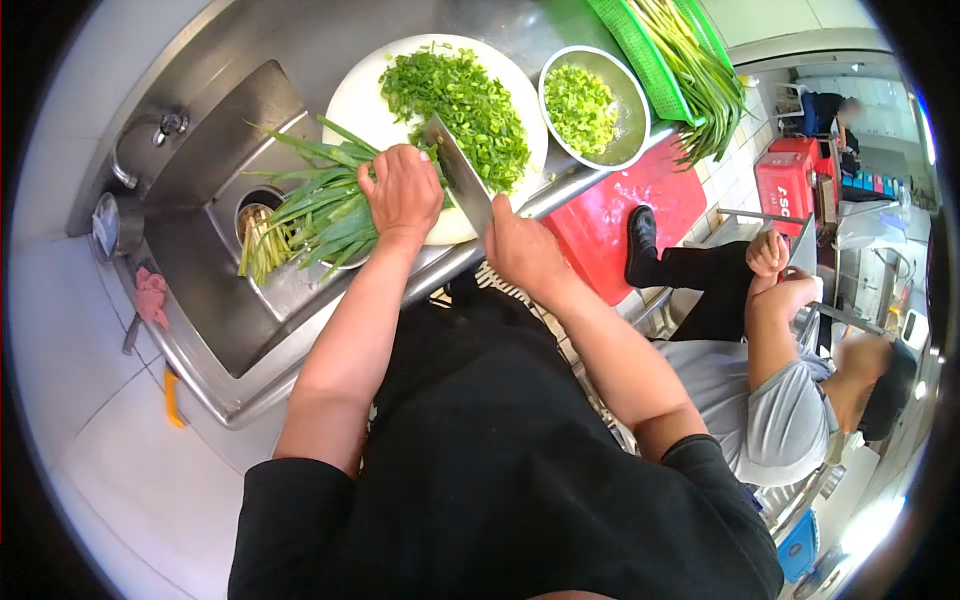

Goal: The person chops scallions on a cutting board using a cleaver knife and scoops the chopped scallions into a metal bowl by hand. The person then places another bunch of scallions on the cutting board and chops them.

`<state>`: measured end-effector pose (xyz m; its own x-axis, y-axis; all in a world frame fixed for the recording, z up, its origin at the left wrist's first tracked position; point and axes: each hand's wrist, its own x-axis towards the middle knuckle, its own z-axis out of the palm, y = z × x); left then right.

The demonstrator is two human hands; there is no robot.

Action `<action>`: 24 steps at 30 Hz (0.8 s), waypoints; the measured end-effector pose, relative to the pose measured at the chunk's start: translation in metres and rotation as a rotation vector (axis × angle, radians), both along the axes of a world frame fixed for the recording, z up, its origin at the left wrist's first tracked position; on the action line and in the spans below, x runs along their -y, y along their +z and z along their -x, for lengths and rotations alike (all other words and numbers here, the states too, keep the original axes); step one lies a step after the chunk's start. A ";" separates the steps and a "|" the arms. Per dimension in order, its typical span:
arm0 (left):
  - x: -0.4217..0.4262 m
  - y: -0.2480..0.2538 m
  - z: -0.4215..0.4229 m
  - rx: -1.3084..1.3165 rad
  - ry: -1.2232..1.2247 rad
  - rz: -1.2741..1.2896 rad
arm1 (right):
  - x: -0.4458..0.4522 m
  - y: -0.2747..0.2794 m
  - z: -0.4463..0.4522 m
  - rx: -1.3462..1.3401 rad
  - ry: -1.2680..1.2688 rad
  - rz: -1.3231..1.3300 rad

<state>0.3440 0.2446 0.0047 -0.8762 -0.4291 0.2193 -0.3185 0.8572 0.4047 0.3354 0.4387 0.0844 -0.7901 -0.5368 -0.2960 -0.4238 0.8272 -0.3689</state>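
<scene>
My left hand (408,190) is closed over a bunch of green onions (335,205) at the left edge of the round white cutting board (350,95). Their green tops lie under my fingers, and the pale root ends hang over the sink. In my right hand (522,247) is the handle of a cleaver (460,175). Its broad blade stands close beside my left fingertips, between the bunch and a heap of chopped green onions (455,100). Right of the board, a metal bowl (643,150) holds paler chopped green onions (580,108).
A green basket (640,60) of whole green onions (690,70) sits at the upper right. The steel sink (240,110) with a faucet (165,130) lies to the left. A person in a grey shirt (750,400) sits at the right, near a red board (640,220).
</scene>
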 end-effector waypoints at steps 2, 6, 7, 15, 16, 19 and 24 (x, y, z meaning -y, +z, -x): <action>0.001 0.001 -0.002 -0.003 -0.016 0.016 | 0.003 -0.005 0.024 -0.014 0.004 0.002; 0.002 0.003 0.009 -0.005 0.007 0.028 | 0.008 -0.001 0.047 -0.009 0.033 0.009; 0.001 0.002 0.014 0.000 0.008 0.036 | 0.008 -0.001 0.045 -0.004 0.034 0.016; 0.007 0.018 0.049 0.002 0.072 -0.051 | 0.017 0.006 0.030 0.015 -0.043 0.103; 0.010 0.023 0.048 -0.053 0.050 -0.065 | 0.017 0.007 0.031 0.032 -0.043 0.072; 0.030 0.042 0.044 -0.151 -0.008 -0.172 | 0.017 0.008 0.033 0.071 -0.037 0.064; 0.075 0.070 0.022 -0.013 -0.313 -0.144 | 0.019 0.007 0.026 0.057 -0.046 0.094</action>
